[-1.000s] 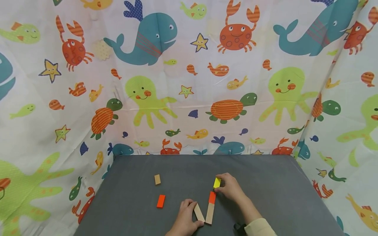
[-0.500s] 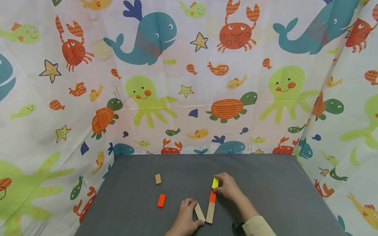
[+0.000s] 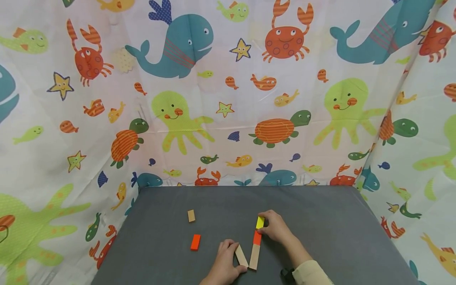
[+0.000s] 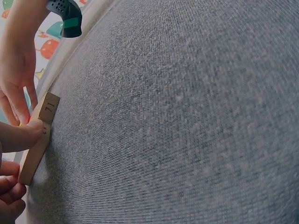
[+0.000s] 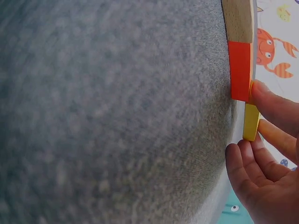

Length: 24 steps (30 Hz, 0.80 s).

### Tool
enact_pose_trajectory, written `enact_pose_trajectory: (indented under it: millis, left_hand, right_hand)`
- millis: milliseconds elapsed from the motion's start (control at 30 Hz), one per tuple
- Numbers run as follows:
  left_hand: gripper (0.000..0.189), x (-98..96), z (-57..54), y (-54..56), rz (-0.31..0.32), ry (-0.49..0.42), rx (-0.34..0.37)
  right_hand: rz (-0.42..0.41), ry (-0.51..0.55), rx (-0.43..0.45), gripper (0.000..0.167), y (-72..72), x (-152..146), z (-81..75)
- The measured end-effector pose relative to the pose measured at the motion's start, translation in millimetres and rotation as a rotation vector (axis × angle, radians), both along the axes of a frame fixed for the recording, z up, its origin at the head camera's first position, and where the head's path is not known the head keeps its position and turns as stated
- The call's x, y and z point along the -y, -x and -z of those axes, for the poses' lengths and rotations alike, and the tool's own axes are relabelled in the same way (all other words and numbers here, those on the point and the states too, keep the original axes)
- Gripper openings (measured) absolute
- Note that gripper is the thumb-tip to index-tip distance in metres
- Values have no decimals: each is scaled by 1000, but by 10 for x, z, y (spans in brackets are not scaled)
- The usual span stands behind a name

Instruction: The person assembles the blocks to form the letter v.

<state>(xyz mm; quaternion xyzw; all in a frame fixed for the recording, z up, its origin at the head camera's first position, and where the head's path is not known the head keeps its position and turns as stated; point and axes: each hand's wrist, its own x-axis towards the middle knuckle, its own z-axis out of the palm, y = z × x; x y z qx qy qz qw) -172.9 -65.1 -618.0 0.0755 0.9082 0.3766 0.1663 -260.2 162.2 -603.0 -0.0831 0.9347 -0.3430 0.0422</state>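
Yellow block [image 3: 260,223] has closed in on red block [image 3: 257,237]

Since a second ago, yellow has come down to red's far end; the gap seen then in the head view is gone. Left hand [image 3: 226,263] much the same.

Right hand [image 3: 276,226] pinches yellow, thumb against index finger. Right wrist view adds: thumb at the red/yellow joint, covering part of it, so can't tell if the ends touch fully; other fingers loosely bent beside yellow's outer end. Row runs toward the worktop [image 3: 320,221] far edge, right of its middle: straight wood block [image 3: 254,257] nearest the person, then red, then yellow.

Left hand pinches slanted wood block [image 3: 241,255], thumb at near end, fingers at far end. It leans off to the left, meeting the straight one at the near ends, V-like. Left wrist view only: "71" printed on an end face of the straight block, plus another mark partly behind the thumb.

Left of the middle: lone red block [image 3: 195,242], and small wood block [image 3: 191,215] beyond it, closer to the far edge. Both well apart from the hands.

Black device [image 4: 67,18] on right wrist: left wrist view shows its green patch, head view only a dark bit by the pale sleeve [image 3: 310,273]. Sea-animal curtain [image 3: 213,130] behind the far edge.
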Motion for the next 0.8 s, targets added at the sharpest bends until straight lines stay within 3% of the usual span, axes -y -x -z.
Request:
enact_pose_trajectory:
  millis: [800]
  left_hand:
    - [74,-9,-27,-22,-7,-3,-4]
  right_hand:
    - [-34,-1,19,50,-3,10,6]
